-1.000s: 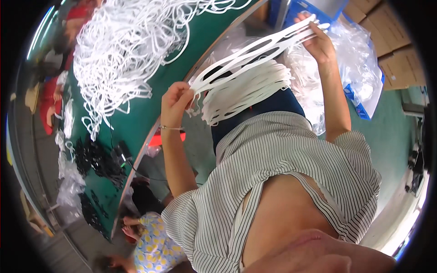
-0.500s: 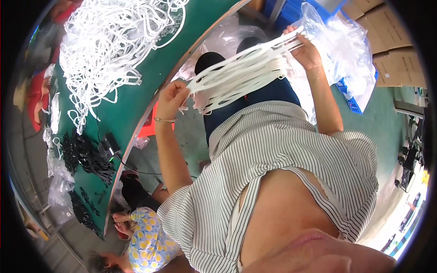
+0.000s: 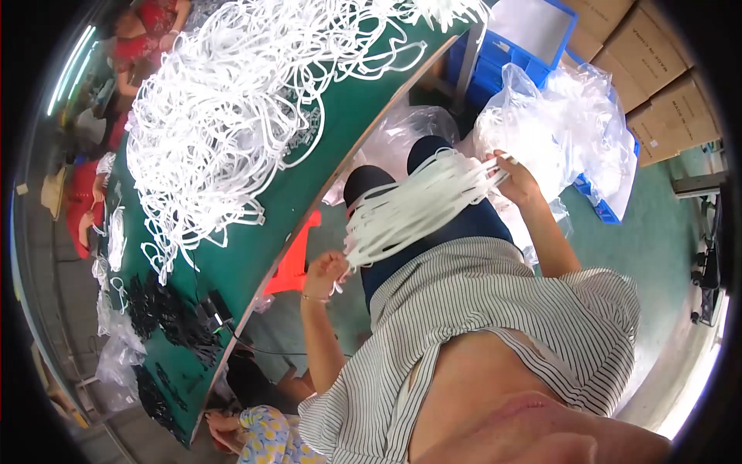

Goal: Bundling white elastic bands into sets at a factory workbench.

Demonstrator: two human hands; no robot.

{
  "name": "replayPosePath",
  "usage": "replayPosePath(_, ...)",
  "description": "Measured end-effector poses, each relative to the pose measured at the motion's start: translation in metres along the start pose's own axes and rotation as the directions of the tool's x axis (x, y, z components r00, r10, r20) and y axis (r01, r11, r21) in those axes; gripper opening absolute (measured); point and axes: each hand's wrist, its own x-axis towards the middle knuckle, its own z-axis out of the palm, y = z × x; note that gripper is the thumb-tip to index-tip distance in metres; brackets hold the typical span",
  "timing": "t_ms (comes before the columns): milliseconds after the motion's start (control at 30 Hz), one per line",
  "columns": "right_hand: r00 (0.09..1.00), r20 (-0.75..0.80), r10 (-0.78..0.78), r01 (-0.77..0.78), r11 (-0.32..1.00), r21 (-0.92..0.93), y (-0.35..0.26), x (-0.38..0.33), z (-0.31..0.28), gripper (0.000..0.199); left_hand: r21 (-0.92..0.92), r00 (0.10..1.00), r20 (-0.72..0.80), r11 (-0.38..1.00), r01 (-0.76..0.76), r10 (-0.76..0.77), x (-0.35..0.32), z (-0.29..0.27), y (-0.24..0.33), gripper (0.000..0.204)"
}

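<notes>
A bundle of white looped cords (image 3: 417,205) stretches across my lap; their exact kind does not show. My left hand (image 3: 328,272) is closed on the bundle's near-left end, by the table's edge. At its other end, my right hand (image 3: 516,182) pinches the gathered loops, close to clear plastic bags. The strands between the hands hang loosely side by side. To the left, a large tangled heap of similar white cords (image 3: 224,131) covers much of the green table (image 3: 297,189).
Black cords (image 3: 182,325) and a small black device (image 3: 215,311) with a cable lie on the table. A red stool (image 3: 297,259) stands beneath its edge. Blue crates (image 3: 506,66), plastic bags (image 3: 587,116) and cartons (image 3: 641,62) stand at far right. Co-workers sit at left and lower left.
Both hands have come lower and nearer my body with the white cords, the left one also shifting right. The strands, held taut before, now bunch more loosely. The view has shifted, showing more of the heap.
</notes>
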Motion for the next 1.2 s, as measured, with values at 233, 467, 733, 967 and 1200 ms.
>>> replayPosePath(233, 0.956, -0.140, -0.257, 0.087, 0.707, -0.702, 0.018, 0.032, -0.064, 0.021, 0.426, 1.000, -0.009, 0.905, 0.008, -0.005, 0.025, -0.008, -0.050, 0.010)
replayPosePath(467, 0.604, 0.465, -0.647, 0.687, 0.126, -0.716, -0.084, 0.121, 0.082, 0.017, 0.660, 0.965, -0.129, 0.746, -0.088, 0.227, 0.034, -0.040, -0.075, 0.020)
replayPosePath(733, 0.660, 0.448, -0.603, 0.271, -0.365, -0.891, -0.151, 0.248, 0.232, 0.029, 0.569, 0.934, -0.093, 0.788, -0.235, 0.346, 0.043, 0.039, 0.022, 0.018)
replayPosePath(967, 0.753, 0.313, -0.578, 0.044, -0.431, -0.901, -0.156, 0.256, 0.245, 0.029, 0.642, 0.849, 0.195, 0.590, -0.489, 0.492, 0.075, 0.112, 0.109, 0.017)
replayPosePath(1200, 0.631, 0.303, -0.715, 0.226, -0.205, -0.952, -0.166, 0.265, 0.217, 0.029, 0.465, 0.631, 0.458, 0.437, -0.770, 0.626, 0.162, 0.171, 0.198, 0.014)
